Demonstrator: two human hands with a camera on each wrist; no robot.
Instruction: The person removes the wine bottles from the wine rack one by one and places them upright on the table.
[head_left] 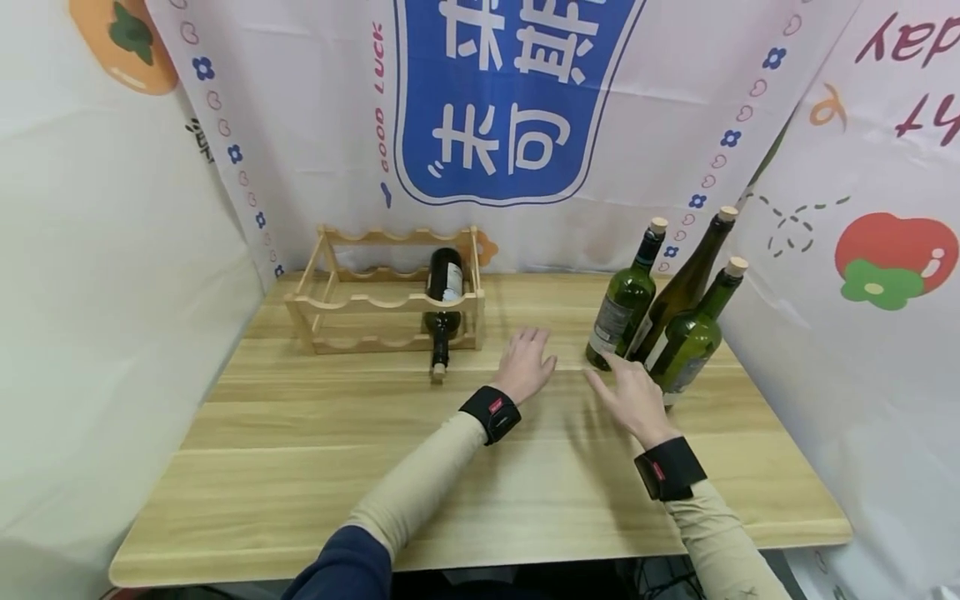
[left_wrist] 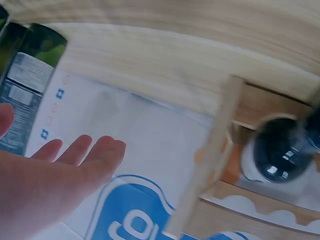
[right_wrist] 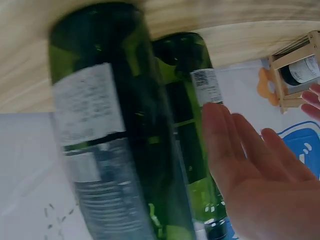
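On the right of the table stand three corked bottles: a green wine bottle (head_left: 630,300), a taller brownish one (head_left: 696,265) behind, and another green wine bottle (head_left: 693,337) nearer the front. My right hand (head_left: 637,400) is beside them, fingers extended and gripping nothing; the right wrist view shows two labelled green bottles close to it. Between the bottles and a wooden wine rack (head_left: 367,302), my left hand (head_left: 525,365) hovers low over the table, holding nothing. One dark wine bottle (head_left: 444,283) lies in the rack's right end, its corked neck pointing toward me.
The wooden table (head_left: 300,475) has its front edge close to my body. Printed white cloth (head_left: 315,125) hangs behind the table and along both sides. Left of the lying bottle, the rack has several curved slots.
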